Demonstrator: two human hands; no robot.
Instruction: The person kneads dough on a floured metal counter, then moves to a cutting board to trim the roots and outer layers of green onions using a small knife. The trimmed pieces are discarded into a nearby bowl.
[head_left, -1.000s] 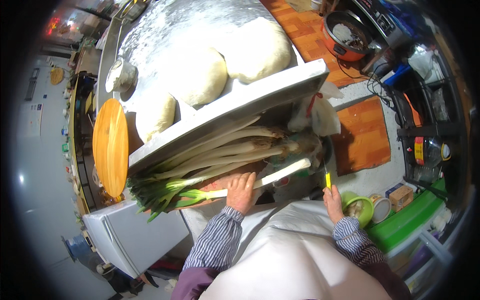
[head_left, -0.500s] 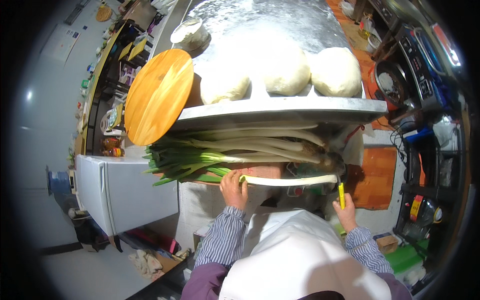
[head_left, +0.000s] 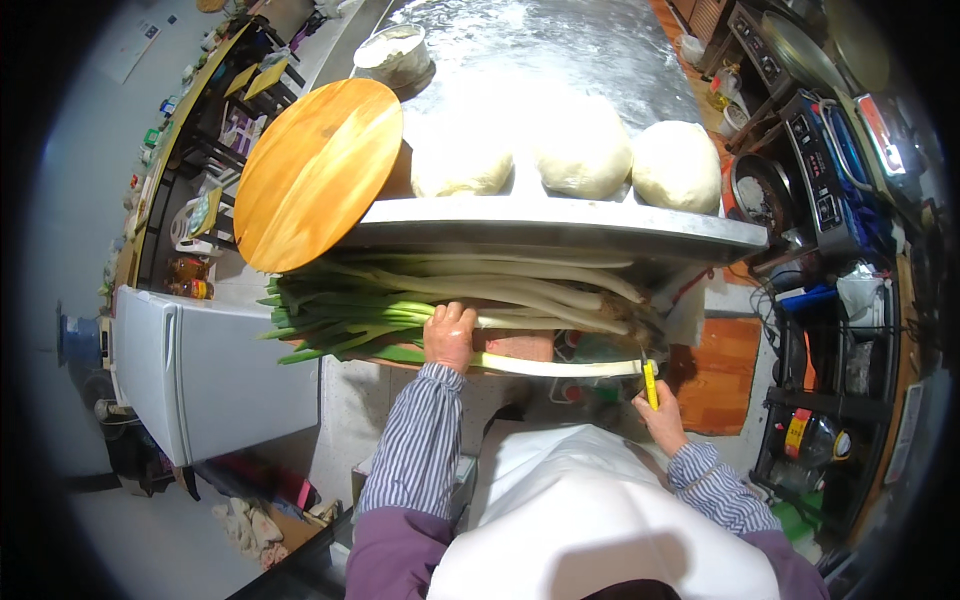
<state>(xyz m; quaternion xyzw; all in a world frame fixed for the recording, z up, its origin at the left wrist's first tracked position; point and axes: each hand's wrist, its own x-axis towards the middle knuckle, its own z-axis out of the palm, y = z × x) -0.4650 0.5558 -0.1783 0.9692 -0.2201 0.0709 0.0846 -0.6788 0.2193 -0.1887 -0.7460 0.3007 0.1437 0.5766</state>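
A pile of leeks point(head_left: 520, 290) lies below the worktable's front edge, green leaves to the left and root ends to the right. One leek point(head_left: 565, 369) lies apart along the near side of the pile. My left hand point(head_left: 449, 338) is curled over the green part of a leek in the pile, its fingertips partly hidden. My right hand point(head_left: 660, 415) grips the yellow handle of a small knife point(head_left: 651, 384), which is held upright across the root end of the separate leek. The blade is hard to make out.
Ahead, a floury worktable point(head_left: 640, 60) bears three dough balls point(head_left: 676, 167), a tub of flour point(head_left: 391, 55) and a round wooden board point(head_left: 320, 175) overhanging the left corner. A white fridge point(head_left: 215, 365) stands left, a black rack point(head_left: 830, 405) right.
My left hand has moved from the separate leek up onto the pile. My right hand has brought the knife left, onto the root end. The view has shifted slightly.
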